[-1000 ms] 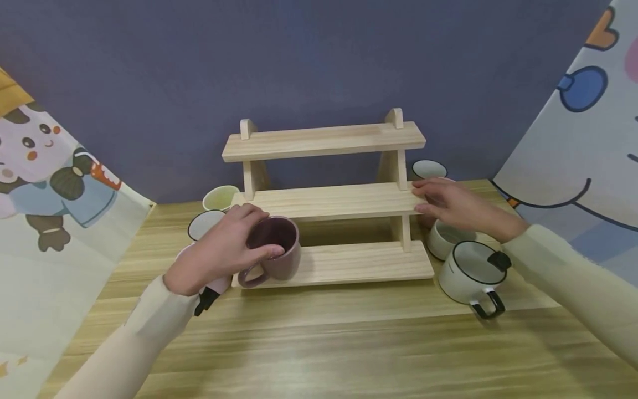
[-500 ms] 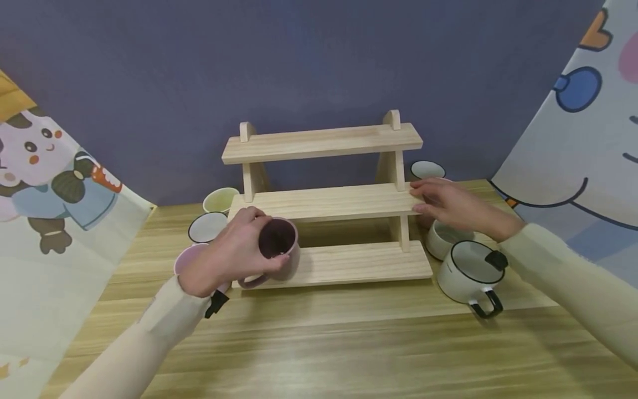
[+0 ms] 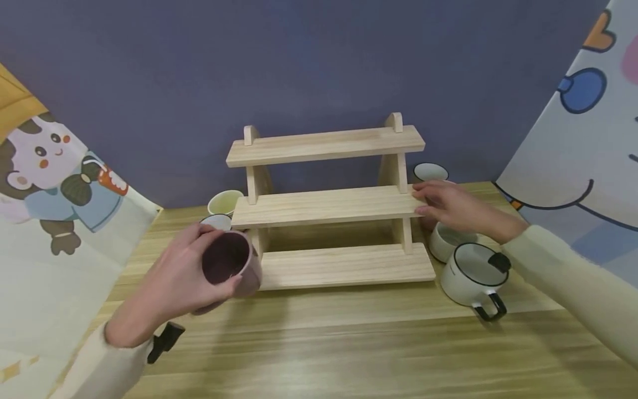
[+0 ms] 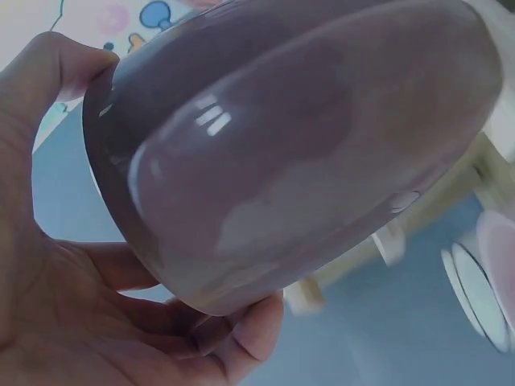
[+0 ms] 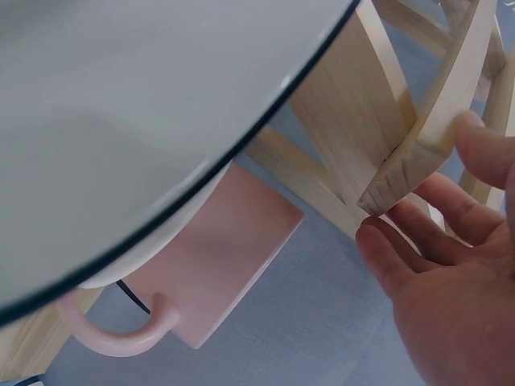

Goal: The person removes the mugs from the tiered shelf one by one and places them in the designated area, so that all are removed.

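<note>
My left hand [image 3: 171, 277] grips a mauve mug [image 3: 252, 277] near its rim, thumb on the near side and fingers on the far side. The mug hangs tilted at the left end of a three-tier wooden rack [image 3: 319, 206], and its handle is mostly hidden below the hand. In the left wrist view, the glossy mug wall [image 4: 306, 153] fills much of the picture between thumb and fingers. My right hand [image 3: 451, 205] holds the right end of the rack's middle shelf. The right wrist view shows its thumb and fingers on opposite sides of that board [image 5: 406, 173].
Behind my left hand stand a light green cup [image 3: 224, 203] and a dark-rimmed white cup [image 3: 217, 222]. Below my right forearm are a white mug [image 3: 461, 282] with a black handle and another pale cup [image 3: 441, 243]. A pink mug [image 5: 229, 249] shows beside the rack.
My left hand has carried the mauve mug leftward from over the bottom shelf's left end to just beyond it. The right hand stays at the middle shelf.
</note>
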{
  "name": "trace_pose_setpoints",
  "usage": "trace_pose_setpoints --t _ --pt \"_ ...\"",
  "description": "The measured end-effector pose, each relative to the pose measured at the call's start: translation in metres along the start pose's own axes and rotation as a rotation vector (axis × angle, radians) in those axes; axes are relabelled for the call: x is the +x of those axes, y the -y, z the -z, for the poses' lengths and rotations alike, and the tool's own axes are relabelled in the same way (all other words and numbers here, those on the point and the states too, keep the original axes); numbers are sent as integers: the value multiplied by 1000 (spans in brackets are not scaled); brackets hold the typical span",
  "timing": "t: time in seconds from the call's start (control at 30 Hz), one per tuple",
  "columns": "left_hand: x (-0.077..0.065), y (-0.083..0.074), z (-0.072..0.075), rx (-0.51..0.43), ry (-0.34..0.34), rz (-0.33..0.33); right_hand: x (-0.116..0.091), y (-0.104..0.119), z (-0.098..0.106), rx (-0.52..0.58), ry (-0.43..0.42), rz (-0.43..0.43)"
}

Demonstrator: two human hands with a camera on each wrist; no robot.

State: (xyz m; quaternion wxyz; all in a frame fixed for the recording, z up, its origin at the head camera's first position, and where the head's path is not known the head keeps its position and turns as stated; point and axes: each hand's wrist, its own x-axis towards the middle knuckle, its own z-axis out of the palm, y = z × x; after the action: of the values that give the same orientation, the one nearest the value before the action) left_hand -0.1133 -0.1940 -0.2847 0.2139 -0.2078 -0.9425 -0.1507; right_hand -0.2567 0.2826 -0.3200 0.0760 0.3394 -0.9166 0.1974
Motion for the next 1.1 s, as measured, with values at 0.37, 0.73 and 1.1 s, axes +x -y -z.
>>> trace_pose_setpoints --t 0.37,0.73,1.1 --pt "-61 25 0 55 -31 0 -8 -2 6 -15 -12 -2" --pt "-74 39 -24 50 -20 39 -11 -4 5 -18 7 -74" --pt "-72 44 -20 60 52 45 -13 -4 7 -36 1 -67"
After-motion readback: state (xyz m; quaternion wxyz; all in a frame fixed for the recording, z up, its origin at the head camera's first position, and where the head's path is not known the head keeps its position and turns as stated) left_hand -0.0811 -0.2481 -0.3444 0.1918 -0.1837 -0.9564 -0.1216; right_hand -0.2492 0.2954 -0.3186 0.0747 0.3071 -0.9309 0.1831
